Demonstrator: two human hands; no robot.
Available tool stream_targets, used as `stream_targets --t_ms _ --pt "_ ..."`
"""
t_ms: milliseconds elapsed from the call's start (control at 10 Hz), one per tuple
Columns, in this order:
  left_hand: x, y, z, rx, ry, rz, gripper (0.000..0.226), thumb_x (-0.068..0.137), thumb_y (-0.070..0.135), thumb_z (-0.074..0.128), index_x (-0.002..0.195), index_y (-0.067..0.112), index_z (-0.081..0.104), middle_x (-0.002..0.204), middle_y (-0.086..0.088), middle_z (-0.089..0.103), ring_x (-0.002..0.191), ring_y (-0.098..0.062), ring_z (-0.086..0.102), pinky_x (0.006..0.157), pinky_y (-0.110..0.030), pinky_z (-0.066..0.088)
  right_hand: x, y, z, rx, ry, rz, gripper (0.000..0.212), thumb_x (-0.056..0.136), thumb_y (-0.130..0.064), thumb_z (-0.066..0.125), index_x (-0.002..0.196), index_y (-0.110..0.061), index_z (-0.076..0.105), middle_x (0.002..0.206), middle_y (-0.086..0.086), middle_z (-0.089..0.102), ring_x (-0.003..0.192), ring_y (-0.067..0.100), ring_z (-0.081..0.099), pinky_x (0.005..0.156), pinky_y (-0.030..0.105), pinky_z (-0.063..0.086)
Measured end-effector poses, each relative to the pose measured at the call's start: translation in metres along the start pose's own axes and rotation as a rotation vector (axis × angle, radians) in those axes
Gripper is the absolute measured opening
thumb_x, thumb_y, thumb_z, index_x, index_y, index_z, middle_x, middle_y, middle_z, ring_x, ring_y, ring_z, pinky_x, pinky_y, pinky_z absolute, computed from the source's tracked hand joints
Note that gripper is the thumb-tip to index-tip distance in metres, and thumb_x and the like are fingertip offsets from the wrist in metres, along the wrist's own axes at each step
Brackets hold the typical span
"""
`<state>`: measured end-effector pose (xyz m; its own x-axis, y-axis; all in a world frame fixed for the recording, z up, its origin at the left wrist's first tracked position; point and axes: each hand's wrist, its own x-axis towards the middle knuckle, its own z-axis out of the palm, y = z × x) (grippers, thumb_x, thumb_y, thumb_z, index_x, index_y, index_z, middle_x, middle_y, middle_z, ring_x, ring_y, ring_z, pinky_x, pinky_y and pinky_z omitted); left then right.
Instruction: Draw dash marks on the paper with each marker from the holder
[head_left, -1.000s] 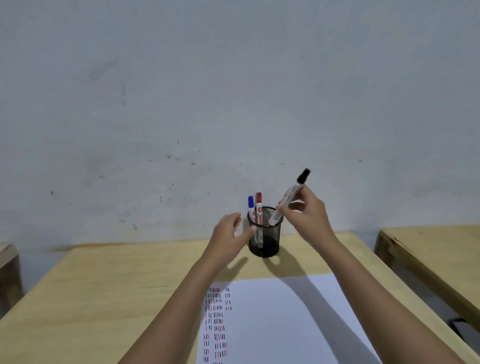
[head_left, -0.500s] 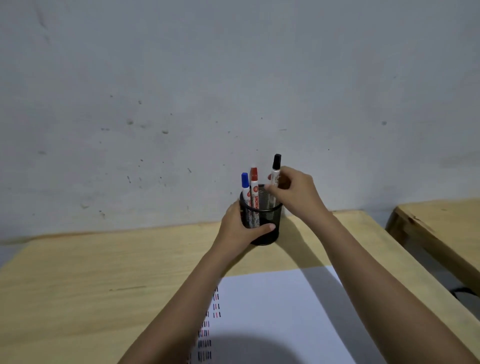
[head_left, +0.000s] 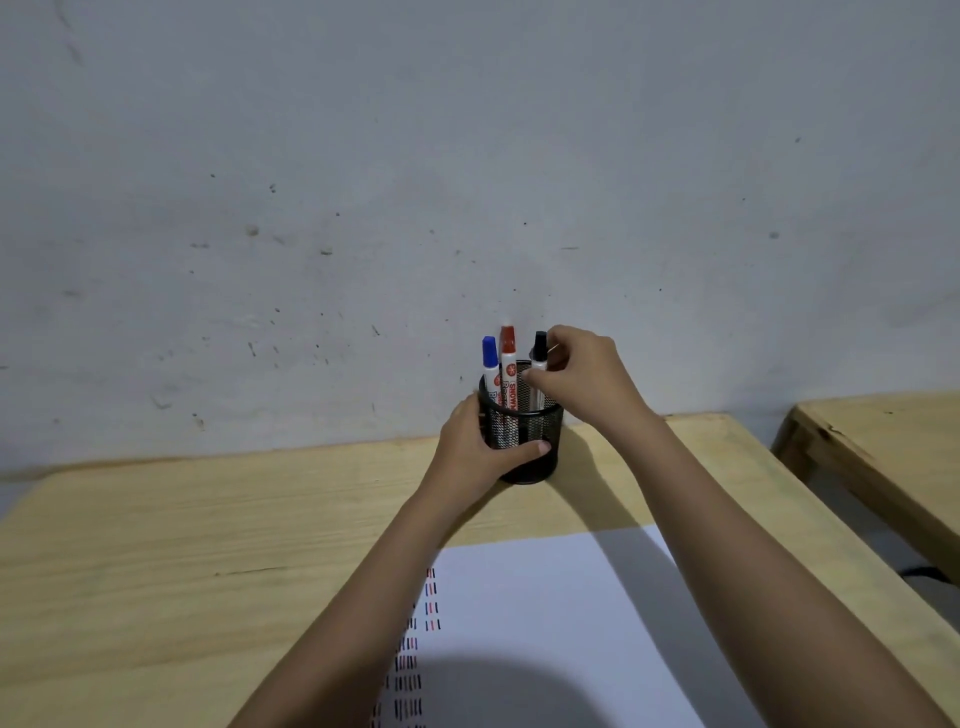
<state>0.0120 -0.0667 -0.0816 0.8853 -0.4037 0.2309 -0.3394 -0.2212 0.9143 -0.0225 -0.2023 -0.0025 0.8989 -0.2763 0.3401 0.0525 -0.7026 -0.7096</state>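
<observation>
A black mesh holder (head_left: 535, 423) stands near the far edge of the wooden table (head_left: 208, 545). My left hand (head_left: 475, 447) wraps around its left side. Three capped markers stand upright in it: blue (head_left: 489, 364), red (head_left: 508, 364) and black (head_left: 539, 358). My right hand (head_left: 584, 379) pinches the black marker's barrel just above the rim. A white paper (head_left: 545, 623) lies in front of me, with rows of black, red and blue dash marks (head_left: 415, 660) along its left side, partly hidden by my left forearm.
A grey, speckled wall (head_left: 467, 182) rises directly behind the table. A second wooden table (head_left: 883, 447) stands to the right, across a narrow gap. My head's shadow falls on the paper's near part.
My right hand brought the black marker from the air down into the holder, where it stands upright. My left hand closed around the holder. The view tilted slightly upward.
</observation>
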Motion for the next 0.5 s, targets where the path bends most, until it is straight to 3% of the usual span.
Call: stream_targets --t_ms 300,400,500 --pt "0.004 -0.005 -0.001 0.004 -0.042 -0.028 0.075 0.055 0.045 0.082 0.119 0.022 0.052 0.120 0.003 0.060 0.107 -0.011 0.059 0.091 -0.030 0.051 -0.002 -0.003 -0.003 0.009 0.018 0.013 0.013 0.076 -0.011 0.069 0.087 -0.008 0.064 0.073 -0.001 0.059 0.070 0.015 0.057 0.057 0.018 0.046" --pt "0.003 -0.002 -0.003 0.022 -0.066 -0.036 0.068 0.061 0.040 0.082 0.119 0.022 0.052 0.118 0.005 0.060 0.107 -0.011 0.058 0.088 -0.026 0.049 -0.004 -0.005 -0.005 -0.001 0.025 0.019 0.015 0.077 -0.011 0.068 0.090 -0.006 0.065 0.079 0.005 0.063 0.071 0.017 0.058 0.055 0.016 0.045" --pt "0.000 0.006 -0.008 -0.001 -0.099 -0.058 0.050 0.065 0.034 0.081 0.108 0.028 0.056 0.113 0.002 0.065 0.104 -0.013 0.062 0.091 -0.034 0.052 -0.007 -0.012 -0.011 0.018 0.077 0.040 0.025 0.077 -0.010 0.068 0.102 -0.008 0.064 0.098 0.011 0.068 0.081 0.018 0.060 0.066 0.019 0.045"
